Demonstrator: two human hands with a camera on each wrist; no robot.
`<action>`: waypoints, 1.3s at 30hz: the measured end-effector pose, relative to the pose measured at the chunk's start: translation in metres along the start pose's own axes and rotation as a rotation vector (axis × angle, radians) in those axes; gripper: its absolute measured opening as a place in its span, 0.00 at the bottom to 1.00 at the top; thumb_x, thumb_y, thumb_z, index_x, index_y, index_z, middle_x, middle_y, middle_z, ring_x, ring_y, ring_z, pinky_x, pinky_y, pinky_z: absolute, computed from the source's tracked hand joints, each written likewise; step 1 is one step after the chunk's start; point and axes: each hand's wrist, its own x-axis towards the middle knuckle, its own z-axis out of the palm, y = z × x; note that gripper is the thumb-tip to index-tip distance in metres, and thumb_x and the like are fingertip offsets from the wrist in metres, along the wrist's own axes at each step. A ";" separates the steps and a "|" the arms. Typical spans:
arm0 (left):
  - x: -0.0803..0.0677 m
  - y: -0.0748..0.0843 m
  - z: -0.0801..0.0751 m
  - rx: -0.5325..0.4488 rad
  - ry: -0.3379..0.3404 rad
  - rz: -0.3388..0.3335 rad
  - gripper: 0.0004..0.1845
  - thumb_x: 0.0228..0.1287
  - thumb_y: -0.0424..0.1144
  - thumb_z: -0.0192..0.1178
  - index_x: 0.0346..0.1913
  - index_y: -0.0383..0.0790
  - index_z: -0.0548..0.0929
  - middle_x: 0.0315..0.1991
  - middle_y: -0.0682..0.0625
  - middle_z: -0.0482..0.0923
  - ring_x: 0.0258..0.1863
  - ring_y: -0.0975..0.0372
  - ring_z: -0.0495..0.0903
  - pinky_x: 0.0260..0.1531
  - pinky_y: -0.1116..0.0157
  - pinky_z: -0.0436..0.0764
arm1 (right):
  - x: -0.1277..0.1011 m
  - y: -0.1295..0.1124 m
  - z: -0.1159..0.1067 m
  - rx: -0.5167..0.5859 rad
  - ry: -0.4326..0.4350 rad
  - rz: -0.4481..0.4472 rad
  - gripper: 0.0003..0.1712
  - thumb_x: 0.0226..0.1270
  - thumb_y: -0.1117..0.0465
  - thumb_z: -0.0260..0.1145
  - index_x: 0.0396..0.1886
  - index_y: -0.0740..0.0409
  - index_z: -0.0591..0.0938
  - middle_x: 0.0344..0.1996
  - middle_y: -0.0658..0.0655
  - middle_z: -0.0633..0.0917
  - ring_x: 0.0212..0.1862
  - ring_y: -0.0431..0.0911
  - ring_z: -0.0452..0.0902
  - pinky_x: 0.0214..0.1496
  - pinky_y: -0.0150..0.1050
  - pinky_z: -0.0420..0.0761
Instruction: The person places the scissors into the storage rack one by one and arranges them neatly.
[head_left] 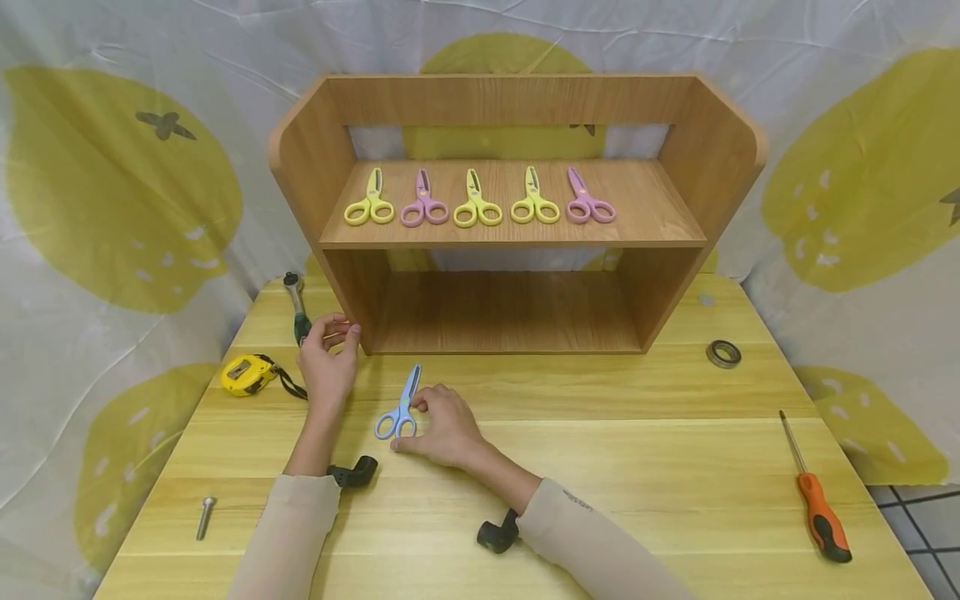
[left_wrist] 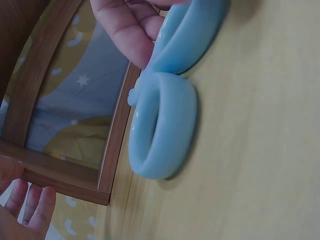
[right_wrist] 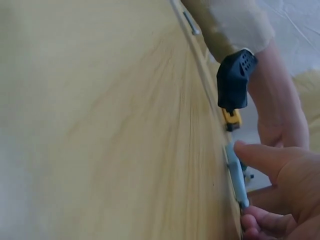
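Observation:
A pair of light blue scissors lies on the table in front of the shelf, blades pointing toward it. My right hand holds them from the right, thumb by a handle loop and fingers near the pivot. The right wrist view shows the scissors edge-on between thumb and fingers. In the left wrist view the handle loops are large and close. My left hand rests with relaxed fingers against the lower left front corner of the wooden shelf. Its fingertips show beside the shelf's edge.
Several yellow and purple scissors stand in a row on the upper shelf board. At left are a ratchet wrench, a yellow tape measure and a bolt. At right lie a black ring and an orange-handled screwdriver.

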 end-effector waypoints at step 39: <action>-0.001 -0.001 0.001 -0.017 0.005 -0.002 0.12 0.71 0.41 0.66 0.54 0.44 0.83 0.46 0.48 0.84 0.44 0.66 0.84 0.34 0.77 0.80 | -0.003 0.007 -0.032 0.268 -0.010 0.109 0.21 0.60 0.62 0.74 0.52 0.60 0.82 0.25 0.45 0.87 0.24 0.36 0.78 0.24 0.30 0.77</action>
